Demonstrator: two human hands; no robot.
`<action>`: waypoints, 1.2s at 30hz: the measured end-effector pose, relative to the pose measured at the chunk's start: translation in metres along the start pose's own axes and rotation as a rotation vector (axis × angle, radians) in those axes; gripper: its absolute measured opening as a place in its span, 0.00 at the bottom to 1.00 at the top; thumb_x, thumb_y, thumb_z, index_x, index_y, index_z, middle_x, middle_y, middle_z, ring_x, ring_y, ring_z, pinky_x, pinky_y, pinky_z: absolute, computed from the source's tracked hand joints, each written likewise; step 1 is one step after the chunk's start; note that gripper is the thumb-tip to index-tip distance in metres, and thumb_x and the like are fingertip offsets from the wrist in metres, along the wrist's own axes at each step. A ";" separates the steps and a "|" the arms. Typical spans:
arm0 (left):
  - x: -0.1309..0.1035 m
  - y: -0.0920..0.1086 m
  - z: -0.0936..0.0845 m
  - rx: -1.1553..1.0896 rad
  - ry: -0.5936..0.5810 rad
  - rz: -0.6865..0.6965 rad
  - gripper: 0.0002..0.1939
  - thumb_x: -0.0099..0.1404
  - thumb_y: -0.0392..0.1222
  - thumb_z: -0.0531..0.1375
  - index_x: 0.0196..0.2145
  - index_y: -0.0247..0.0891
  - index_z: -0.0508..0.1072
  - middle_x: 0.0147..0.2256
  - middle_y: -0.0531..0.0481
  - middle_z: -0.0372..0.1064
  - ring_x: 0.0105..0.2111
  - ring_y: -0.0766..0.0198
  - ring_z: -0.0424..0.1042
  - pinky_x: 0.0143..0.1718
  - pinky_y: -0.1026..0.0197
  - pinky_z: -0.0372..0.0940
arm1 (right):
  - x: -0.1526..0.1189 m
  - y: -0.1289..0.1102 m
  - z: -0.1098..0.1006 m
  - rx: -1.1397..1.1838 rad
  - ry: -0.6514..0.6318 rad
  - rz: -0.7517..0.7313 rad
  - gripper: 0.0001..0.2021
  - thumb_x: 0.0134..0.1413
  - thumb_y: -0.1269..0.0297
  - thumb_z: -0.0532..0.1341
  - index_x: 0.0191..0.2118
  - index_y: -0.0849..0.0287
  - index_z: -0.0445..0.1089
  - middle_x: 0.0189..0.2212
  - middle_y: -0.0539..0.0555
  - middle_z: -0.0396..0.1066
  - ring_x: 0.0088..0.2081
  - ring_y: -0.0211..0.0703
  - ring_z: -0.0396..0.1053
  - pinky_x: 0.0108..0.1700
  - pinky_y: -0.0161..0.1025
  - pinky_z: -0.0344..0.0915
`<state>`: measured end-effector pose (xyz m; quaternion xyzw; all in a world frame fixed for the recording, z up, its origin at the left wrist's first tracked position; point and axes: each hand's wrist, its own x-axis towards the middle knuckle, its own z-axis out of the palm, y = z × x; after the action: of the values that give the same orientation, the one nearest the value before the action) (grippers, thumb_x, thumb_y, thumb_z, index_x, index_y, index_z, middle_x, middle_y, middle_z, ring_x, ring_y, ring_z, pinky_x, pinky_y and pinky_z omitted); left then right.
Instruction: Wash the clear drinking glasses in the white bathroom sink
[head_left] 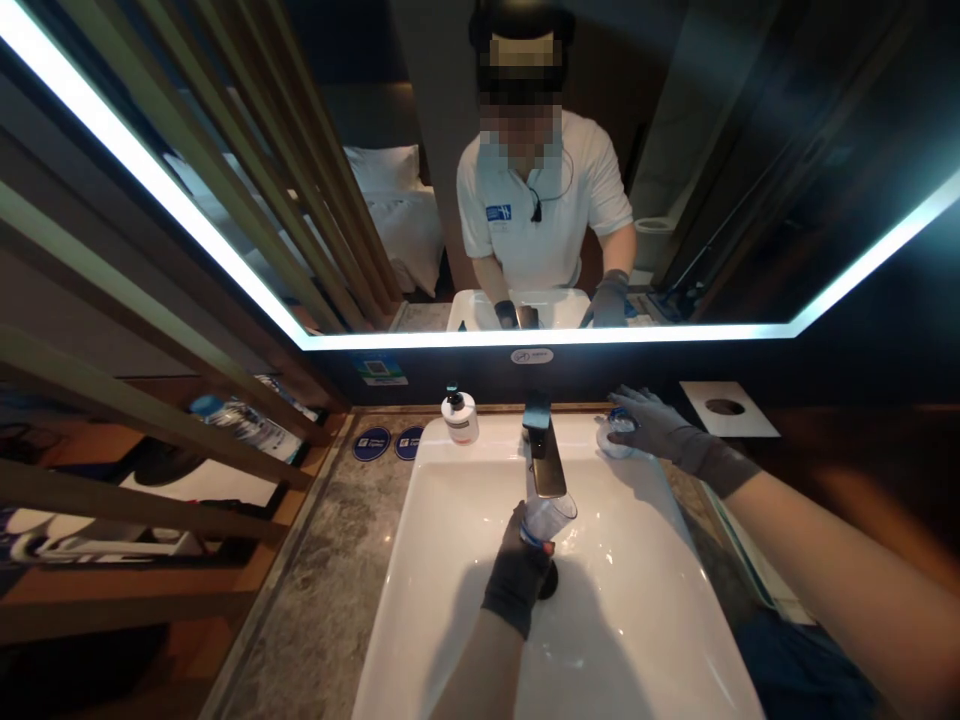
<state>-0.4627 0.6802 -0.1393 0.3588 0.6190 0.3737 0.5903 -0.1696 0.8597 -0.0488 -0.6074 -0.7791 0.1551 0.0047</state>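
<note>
Clear cup (pixel 550 515) half-hidden under faucet (pixel 545 457)

The basin (pixel 465 560) is open on its left and front. The faucet (pixel 545 462) overhangs the centre. A soap bottle (pixel 460 416) occupies the rear-left ledge. The mirror (pixel 675 200) closes off the back.

Drain (pixel 553 583) (mostly behind left hand (pixel 517 580)), labels too small.
</note>
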 end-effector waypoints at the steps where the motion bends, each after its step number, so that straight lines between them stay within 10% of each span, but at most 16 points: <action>1: 0.004 0.007 -0.002 0.017 -0.007 -0.022 0.34 0.54 0.53 0.70 0.55 0.36 0.70 0.49 0.38 0.76 0.43 0.54 0.77 0.41 0.56 0.75 | -0.006 -0.002 -0.004 0.005 0.034 0.010 0.37 0.58 0.55 0.68 0.70 0.64 0.63 0.73 0.66 0.53 0.73 0.73 0.49 0.72 0.64 0.52; 7: -0.015 0.070 -0.012 0.633 -0.151 0.020 0.31 0.64 0.52 0.62 0.61 0.36 0.70 0.53 0.35 0.74 0.49 0.47 0.77 0.54 0.48 0.71 | -0.015 -0.010 0.001 0.062 0.062 0.038 0.36 0.60 0.59 0.68 0.71 0.62 0.62 0.72 0.68 0.55 0.71 0.71 0.53 0.71 0.64 0.55; 13: -0.044 0.133 0.056 1.301 -0.527 0.318 0.36 0.66 0.51 0.60 0.70 0.42 0.63 0.63 0.32 0.66 0.50 0.38 0.77 0.50 0.42 0.73 | 0.002 -0.009 0.017 0.159 0.000 -0.046 0.23 0.55 0.72 0.67 0.58 0.67 0.76 0.59 0.70 0.70 0.58 0.62 0.72 0.64 0.52 0.66; 18: 0.017 0.167 0.113 1.399 -0.194 0.295 0.34 0.71 0.51 0.56 0.71 0.37 0.60 0.60 0.30 0.66 0.48 0.40 0.78 0.46 0.46 0.72 | -0.010 -0.006 0.016 0.208 -0.005 -0.122 0.22 0.53 0.77 0.64 0.55 0.66 0.78 0.56 0.69 0.73 0.55 0.61 0.73 0.61 0.51 0.68; 23: 0.065 0.176 0.130 1.406 -0.076 0.190 0.33 0.71 0.48 0.59 0.70 0.37 0.62 0.63 0.27 0.64 0.52 0.43 0.76 0.50 0.49 0.71 | -0.009 -0.002 0.014 0.238 0.016 -0.143 0.27 0.52 0.75 0.68 0.59 0.70 0.74 0.60 0.72 0.70 0.61 0.65 0.69 0.66 0.54 0.65; 29: 0.041 0.198 0.119 1.425 -0.050 0.248 0.39 0.70 0.48 0.63 0.71 0.25 0.59 0.67 0.18 0.57 0.62 0.36 0.69 0.60 0.45 0.66 | -0.038 -0.006 0.002 0.323 0.225 -0.138 0.24 0.67 0.64 0.60 0.64 0.69 0.69 0.64 0.70 0.66 0.66 0.62 0.64 0.71 0.57 0.60; 32: 0.022 0.216 0.094 1.479 0.036 0.439 0.23 0.77 0.40 0.49 0.60 0.25 0.72 0.61 0.27 0.70 0.60 0.45 0.72 0.63 0.49 0.64 | -0.086 0.007 0.012 0.429 0.412 -0.155 0.19 0.70 0.61 0.54 0.57 0.62 0.75 0.56 0.65 0.75 0.59 0.57 0.72 0.64 0.54 0.68; 36: 0.013 0.231 0.041 1.673 0.090 0.301 0.26 0.76 0.37 0.43 0.65 0.25 0.66 0.62 0.27 0.69 0.50 0.46 0.78 0.54 0.45 0.72 | -0.184 0.057 0.035 0.449 0.396 0.089 0.19 0.66 0.56 0.56 0.51 0.61 0.78 0.51 0.64 0.78 0.53 0.57 0.75 0.59 0.51 0.72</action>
<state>-0.4212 0.8005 0.0587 0.7403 0.6599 -0.1184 0.0497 -0.0748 0.6895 -0.0627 -0.6431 -0.6818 0.2022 0.2841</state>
